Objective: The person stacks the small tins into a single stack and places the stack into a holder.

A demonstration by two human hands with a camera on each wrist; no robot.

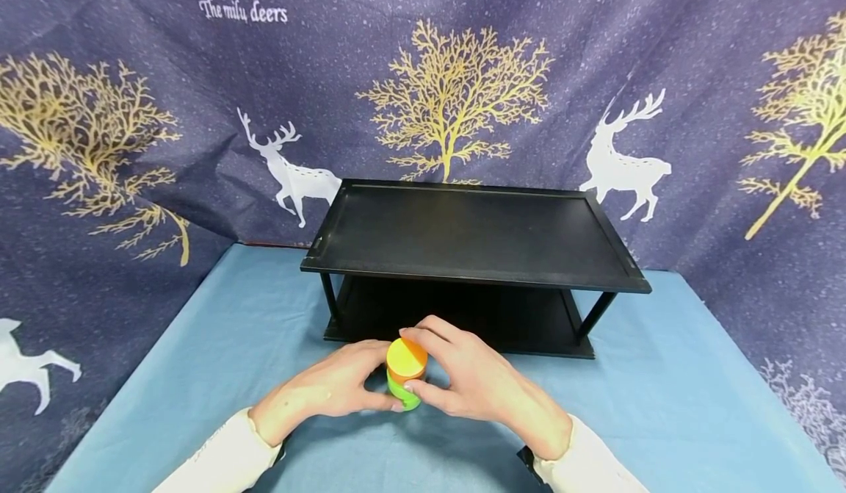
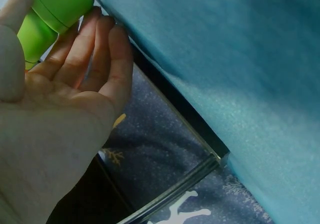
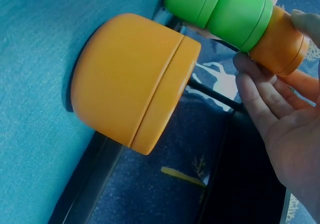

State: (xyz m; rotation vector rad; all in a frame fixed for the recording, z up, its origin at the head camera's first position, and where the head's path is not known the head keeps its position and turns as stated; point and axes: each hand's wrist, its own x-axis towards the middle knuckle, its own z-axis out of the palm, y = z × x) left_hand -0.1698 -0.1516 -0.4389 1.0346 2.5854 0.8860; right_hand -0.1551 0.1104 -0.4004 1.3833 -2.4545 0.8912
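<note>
A black two-tier shelf (image 1: pixel 463 228) stands toward 12 o'clock on the blue bench (image 1: pixel 694 375); behind, a purple cloth (image 1: pixel 330 74) bears white deer (image 1: pixel 304 181) at 10 and 2 o'clock

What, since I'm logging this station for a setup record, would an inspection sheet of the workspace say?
Surface: blue cloth, bearing a black two-tier shelf.
Job's things: stack of cup-shaped pieces, two green below one orange; another orange cup-shaped piece, seen only in the right wrist view, apparently resting on the cloth.
Clutter: nothing seen.
Grippers: left hand holds the stack's lower part; right hand grips its orange top piece.
Cables: nothing seen.
Surroundings: dark blue-purple backdrop printed with white deer and golden trees.
</note>
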